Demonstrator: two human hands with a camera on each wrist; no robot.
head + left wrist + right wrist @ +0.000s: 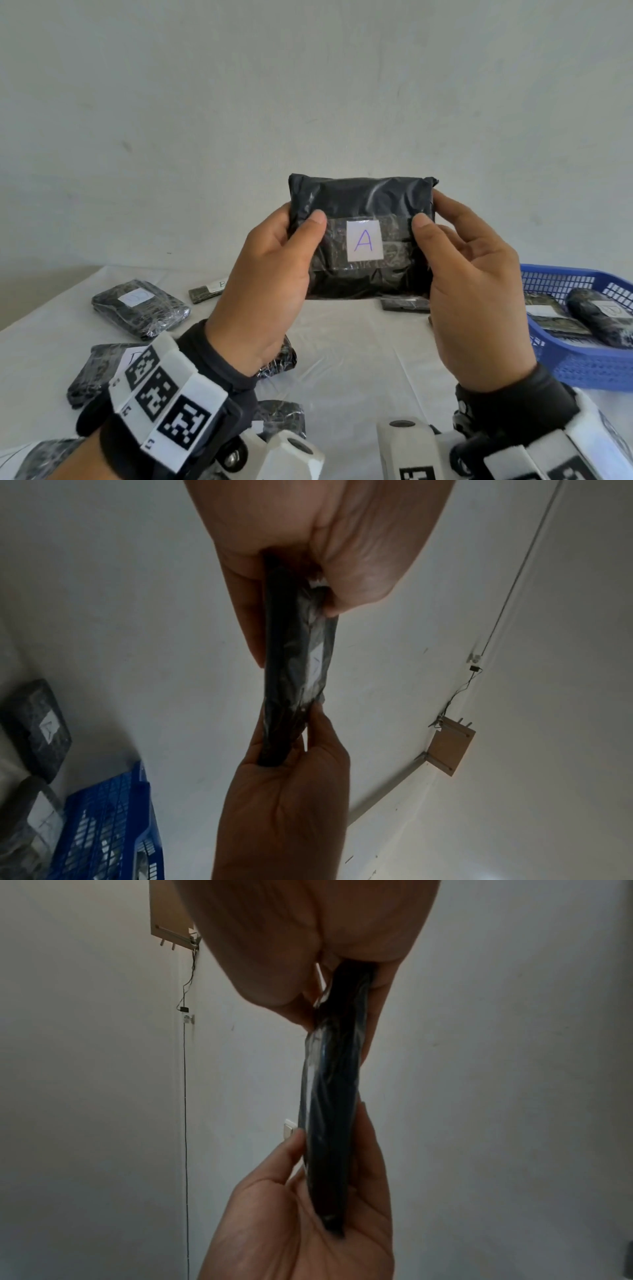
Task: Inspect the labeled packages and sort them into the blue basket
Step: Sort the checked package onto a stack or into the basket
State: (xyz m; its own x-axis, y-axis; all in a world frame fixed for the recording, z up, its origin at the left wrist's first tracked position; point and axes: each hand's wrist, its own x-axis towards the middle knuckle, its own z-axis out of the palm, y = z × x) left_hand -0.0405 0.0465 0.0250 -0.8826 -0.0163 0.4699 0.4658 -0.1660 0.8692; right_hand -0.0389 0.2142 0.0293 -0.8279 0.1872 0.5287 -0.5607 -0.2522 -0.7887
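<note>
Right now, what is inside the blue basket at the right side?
In the blue basket lie two dark wrapped packages: a flat one and a rounder one, each with a white label. The letters are unreadable, and the basket's right part is outside the picture.

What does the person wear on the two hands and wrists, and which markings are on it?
The left hand and right hand are bare, without gloves. Each wrist has a dark cuff. Over each cuff sits a white segmented band carrying square black-and-white coded markers. White blocky camera housings with dark round lenses sit below the wrists.
</note>
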